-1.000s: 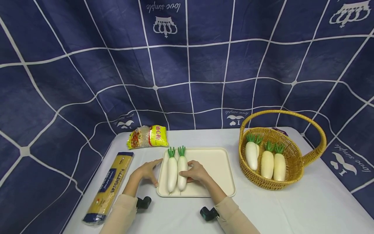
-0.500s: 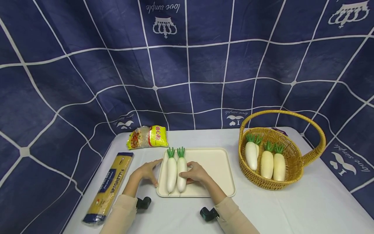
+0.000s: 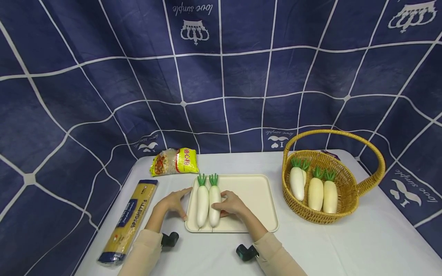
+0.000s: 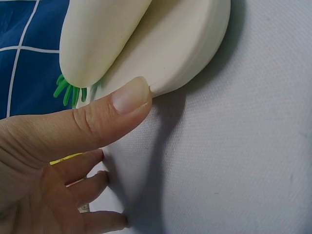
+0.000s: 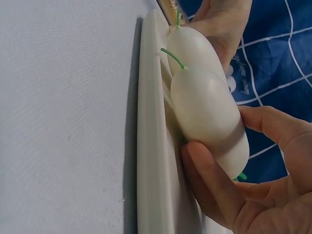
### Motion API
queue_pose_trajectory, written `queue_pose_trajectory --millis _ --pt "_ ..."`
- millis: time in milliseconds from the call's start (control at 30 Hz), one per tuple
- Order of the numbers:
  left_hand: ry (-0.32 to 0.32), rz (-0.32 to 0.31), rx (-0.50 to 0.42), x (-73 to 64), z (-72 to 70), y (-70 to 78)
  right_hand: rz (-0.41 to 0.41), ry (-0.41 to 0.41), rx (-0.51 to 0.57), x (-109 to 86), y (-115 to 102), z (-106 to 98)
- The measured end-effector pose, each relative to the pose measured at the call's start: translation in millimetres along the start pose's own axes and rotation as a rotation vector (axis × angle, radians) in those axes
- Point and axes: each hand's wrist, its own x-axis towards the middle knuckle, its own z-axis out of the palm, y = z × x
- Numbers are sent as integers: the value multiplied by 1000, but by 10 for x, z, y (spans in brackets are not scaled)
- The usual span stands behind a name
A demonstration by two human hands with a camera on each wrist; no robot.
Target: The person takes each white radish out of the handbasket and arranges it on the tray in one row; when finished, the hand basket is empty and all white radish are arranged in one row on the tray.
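Note:
Two white radishes with green tops lie side by side, lengthwise, on the left part of a cream tray (image 3: 248,195). My right hand (image 3: 233,203) holds the right-hand white radish (image 3: 214,214) between thumb and fingers; the right wrist view shows this grip around the radish (image 5: 207,107). Next to it rests the left-hand white radish (image 3: 202,209), nearer the tray's left rim. My left hand (image 3: 174,201) is spread along that rim, thumb tip at the near corner. In the left wrist view the thumb (image 4: 131,97) touches the tray's edge, the other fingers extended beside it.
A wicker basket (image 3: 310,217) with a tall handle stands at the right, with several white radishes inside. A spaghetti pack (image 3: 129,222) lies along the table's left side. Behind the tray is a yellow pasta bag (image 3: 186,161). A blue checked curtain (image 3: 241,76) hangs behind the table.
Both radishes on the tray have shifted slightly left, with my right hand moving along. My left hand and the tray have stayed in place.

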Motion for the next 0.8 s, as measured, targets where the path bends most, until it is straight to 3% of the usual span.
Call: queue_pose_trajectory --millis 500,800 --pt "-4 -10 0 10 3 -1 -12 -24 -3 -81 -48 -30" --pt "-10 -8 -8 -4 -3 5 -32 8 -106 -122 -55 -92"
